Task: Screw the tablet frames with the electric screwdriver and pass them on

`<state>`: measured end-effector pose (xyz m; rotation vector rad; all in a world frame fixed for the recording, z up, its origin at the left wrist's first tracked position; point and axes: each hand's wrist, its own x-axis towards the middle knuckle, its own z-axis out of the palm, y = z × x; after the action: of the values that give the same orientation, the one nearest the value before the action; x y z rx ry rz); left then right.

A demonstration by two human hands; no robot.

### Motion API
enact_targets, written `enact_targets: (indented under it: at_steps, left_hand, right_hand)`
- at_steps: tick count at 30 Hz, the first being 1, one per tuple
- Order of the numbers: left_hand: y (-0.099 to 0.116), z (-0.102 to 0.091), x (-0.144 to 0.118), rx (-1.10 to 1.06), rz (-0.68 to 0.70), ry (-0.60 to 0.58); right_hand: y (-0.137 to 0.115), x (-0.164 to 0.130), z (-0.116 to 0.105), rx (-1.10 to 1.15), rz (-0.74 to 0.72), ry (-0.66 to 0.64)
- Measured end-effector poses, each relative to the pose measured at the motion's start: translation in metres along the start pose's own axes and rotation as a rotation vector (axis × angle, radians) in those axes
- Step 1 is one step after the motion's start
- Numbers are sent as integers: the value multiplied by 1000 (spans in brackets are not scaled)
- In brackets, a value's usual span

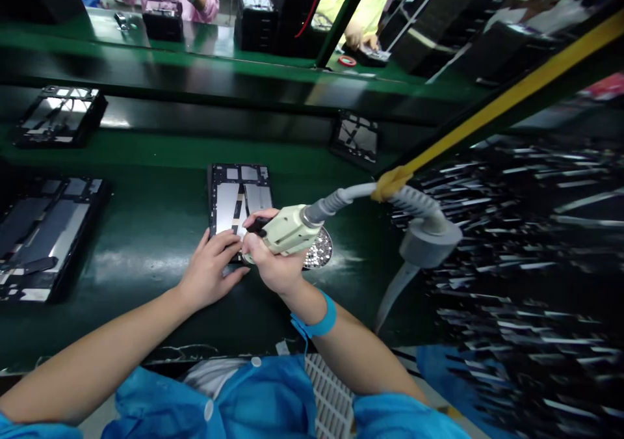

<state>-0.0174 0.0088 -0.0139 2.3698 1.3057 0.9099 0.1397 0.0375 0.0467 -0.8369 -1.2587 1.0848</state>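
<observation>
My right hand (pixel 275 263) is wrapped round a cream electric screwdriver (pixel 292 226), its grey cable running up and to the right. The driver's tip is hidden behind my fingers, so I cannot tell if it touches anything. Beneath it lies a stack of flat, dark tablet-like panels (pixel 227 198) with silver plates and a ribbon strip. My left hand (pixel 212 266) rests on the near left part of this stack, fingers stretched out over it and thumb apart at the near edge. A round dish of small shiny screws (pixel 319 249) sits partly behind my right hand.
More panel stacks stand at left (pixel 53 231), far left (pixel 63 114) and far right (pixel 358 136). A grey cable weight (pixel 431 240) hangs from a yellow strap (pixel 511 94). Many dark strips (pixel 526 296) fill the right side. Co-workers' hands (pixel 358 36) show beyond the bench.
</observation>
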Motion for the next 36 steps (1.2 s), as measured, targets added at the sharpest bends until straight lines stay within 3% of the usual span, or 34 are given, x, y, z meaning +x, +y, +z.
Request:
enact_targets:
  at_steps: [12, 17, 21, 25, 29, 31, 33, 36]
  left_hand:
    - [-5, 6, -1, 10, 0, 15]
    - [-5, 18, -2, 77, 33, 52]
    - [-17, 29, 5, 207, 49, 41]
    - [-59, 25, 55, 345, 22, 48]
    - [-115, 9, 136, 447, -77, 158]
    - [-133, 4, 165, 498, -167, 248]
    - [-141, 4, 177, 536, -234, 326]
    - [-139, 13, 168, 556, -245, 366]
  right_hand:
    - [6, -3, -3, -199, -84, -46]
    - [9, -2, -4, -267, -175, -32]
    - [3, 8, -14, -187, -188, 15]
    - [-11, 21, -39, -56, -156, 144]
    - [-8, 29, -62, -104, -150, 186]
    - [1, 33, -68, -161, -136, 187]
    - [12, 37, -71, -206, -132, 203]
    - [25, 43, -72, -215, -134, 236]
